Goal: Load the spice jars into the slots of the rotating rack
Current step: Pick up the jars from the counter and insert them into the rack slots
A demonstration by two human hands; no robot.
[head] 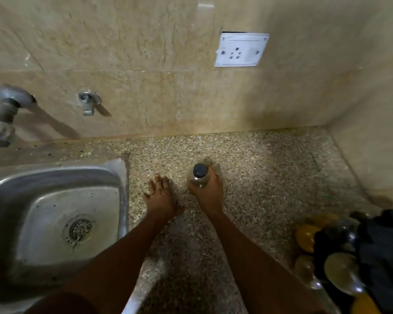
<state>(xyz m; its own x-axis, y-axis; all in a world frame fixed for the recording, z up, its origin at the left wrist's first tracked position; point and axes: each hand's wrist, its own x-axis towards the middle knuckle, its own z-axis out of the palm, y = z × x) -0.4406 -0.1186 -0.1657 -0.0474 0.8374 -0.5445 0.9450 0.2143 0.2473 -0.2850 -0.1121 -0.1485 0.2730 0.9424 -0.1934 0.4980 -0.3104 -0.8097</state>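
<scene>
A clear spice jar [199, 176] with a black lid stands upright on the speckled granite counter [270, 173]. My right hand [208, 192] is wrapped around its body from the near side. My left hand [159, 196] lies flat on the counter just left of the jar, fingers spread, holding nothing. At the lower right a black rotating rack [381, 252] shows blurred, with several jars [305, 237] holding yellow and pale contents around it. Its slots are too blurred to make out.
A steel sink [55, 214] fills the left side, its rim close to my left hand. Two taps [89, 103] stick out of the beige tiled wall behind it. A white wall socket [242, 50] sits above the counter. A side wall closes the right.
</scene>
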